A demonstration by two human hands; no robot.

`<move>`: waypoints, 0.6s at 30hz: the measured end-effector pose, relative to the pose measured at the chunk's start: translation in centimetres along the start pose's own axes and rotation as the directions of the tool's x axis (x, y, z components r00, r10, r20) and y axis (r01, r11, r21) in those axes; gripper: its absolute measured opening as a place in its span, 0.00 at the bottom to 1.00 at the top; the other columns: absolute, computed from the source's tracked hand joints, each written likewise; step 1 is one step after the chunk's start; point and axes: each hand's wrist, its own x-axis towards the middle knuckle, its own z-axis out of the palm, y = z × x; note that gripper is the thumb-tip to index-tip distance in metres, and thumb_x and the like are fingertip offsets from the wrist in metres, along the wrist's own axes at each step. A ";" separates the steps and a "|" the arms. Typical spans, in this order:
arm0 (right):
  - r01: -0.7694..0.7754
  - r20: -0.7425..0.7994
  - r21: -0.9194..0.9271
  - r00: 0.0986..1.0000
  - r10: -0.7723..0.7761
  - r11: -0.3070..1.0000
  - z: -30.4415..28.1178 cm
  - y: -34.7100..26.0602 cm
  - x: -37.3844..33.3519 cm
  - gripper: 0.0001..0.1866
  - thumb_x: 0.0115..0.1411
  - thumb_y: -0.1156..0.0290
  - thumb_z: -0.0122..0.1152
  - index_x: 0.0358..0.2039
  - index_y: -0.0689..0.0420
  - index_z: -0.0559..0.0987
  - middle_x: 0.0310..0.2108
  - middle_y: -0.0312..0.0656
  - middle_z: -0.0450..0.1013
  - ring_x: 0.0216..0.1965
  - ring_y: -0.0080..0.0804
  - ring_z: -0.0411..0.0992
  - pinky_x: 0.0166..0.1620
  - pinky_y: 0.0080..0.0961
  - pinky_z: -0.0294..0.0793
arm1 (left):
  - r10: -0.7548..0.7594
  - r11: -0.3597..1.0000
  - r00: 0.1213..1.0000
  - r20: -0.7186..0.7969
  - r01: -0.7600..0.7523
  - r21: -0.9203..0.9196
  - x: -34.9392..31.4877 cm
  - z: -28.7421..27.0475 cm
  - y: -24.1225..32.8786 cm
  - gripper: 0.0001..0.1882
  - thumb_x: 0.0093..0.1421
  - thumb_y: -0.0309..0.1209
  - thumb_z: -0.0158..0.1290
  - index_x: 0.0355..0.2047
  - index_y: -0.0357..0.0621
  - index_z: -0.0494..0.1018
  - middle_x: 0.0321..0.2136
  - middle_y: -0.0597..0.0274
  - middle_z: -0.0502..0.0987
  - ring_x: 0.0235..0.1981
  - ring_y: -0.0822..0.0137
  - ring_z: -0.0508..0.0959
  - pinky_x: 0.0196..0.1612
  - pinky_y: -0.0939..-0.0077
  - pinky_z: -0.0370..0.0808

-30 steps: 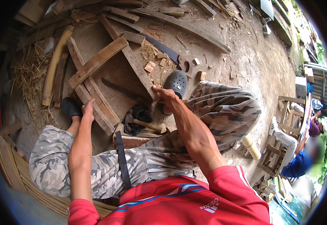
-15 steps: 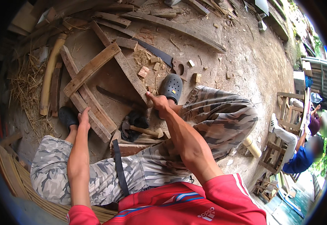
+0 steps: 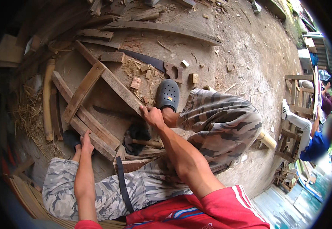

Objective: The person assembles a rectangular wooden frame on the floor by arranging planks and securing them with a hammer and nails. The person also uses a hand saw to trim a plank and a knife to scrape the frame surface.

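A wooden frame lies ahead of me, its crosspiece [image 3: 83, 91] joining a long right rail [image 3: 116, 84] to the boards on the left. My right hand [image 3: 153, 116] is closed round the near end of the right rail, beside my grey clog [image 3: 168, 94]. At the near end of the left board [image 3: 97, 143], my left hand [image 3: 85, 142] grips the outer edge; some of its fingers are hidden. Between the rails a dark curved blade [image 3: 110, 113] lies on the ground. Nearer me are a black bag [image 3: 137, 133] and a hammer with a wooden handle [image 3: 147, 143].
A handsaw [image 3: 150, 62] and several small wood blocks [image 3: 135, 83] lie beyond my right foot. A long plank [image 3: 162, 29] stretches across the back. Bamboo [image 3: 48, 101] and straw [image 3: 25, 114] are at left. Another person [image 3: 314, 143] sits at far right by wooden frames.
The whole view has shifted, so most things appear lower and further left. My right fingers are curled more tightly on the rail. Both hands stay on the frame.
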 end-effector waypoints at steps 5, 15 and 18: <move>0.022 -0.034 0.037 0.999 -0.021 0.999 -0.3 -0.3 -0.7 0.28 0.64 0.45 0.49 0.44 0.57 0.82 0.34 0.65 0.75 0.43 0.61 0.74 0.50 0.46 0.71 | 0.017 0.999 1.000 0.026 -0.015 -0.051 -0.4 -0.1 -0.2 0.52 0.48 0.40 0.61 0.68 0.39 0.45 0.65 0.45 0.55 0.63 0.50 0.60 0.61 0.56 0.63; 0.113 -0.072 0.064 0.991 -0.109 0.992 -0.2 -0.2 -1.1 0.25 0.66 0.50 0.48 0.36 0.61 0.81 0.33 0.63 0.75 0.41 0.61 0.74 0.47 0.49 0.71 | -0.003 1.000 0.999 0.039 0.003 0.008 -0.4 -1.1 -0.3 0.51 0.48 0.40 0.62 0.68 0.37 0.48 0.64 0.45 0.57 0.63 0.51 0.61 0.63 0.59 0.61; 0.114 -0.084 0.060 0.991 -0.109 0.992 -0.1 0.2 -0.9 0.24 0.65 0.50 0.49 0.38 0.59 0.81 0.32 0.62 0.76 0.40 0.60 0.74 0.46 0.48 0.71 | -0.012 0.999 1.000 0.015 0.012 0.047 -2.8 -0.1 0.7 0.51 0.48 0.40 0.61 0.67 0.35 0.48 0.64 0.44 0.57 0.63 0.52 0.61 0.63 0.60 0.60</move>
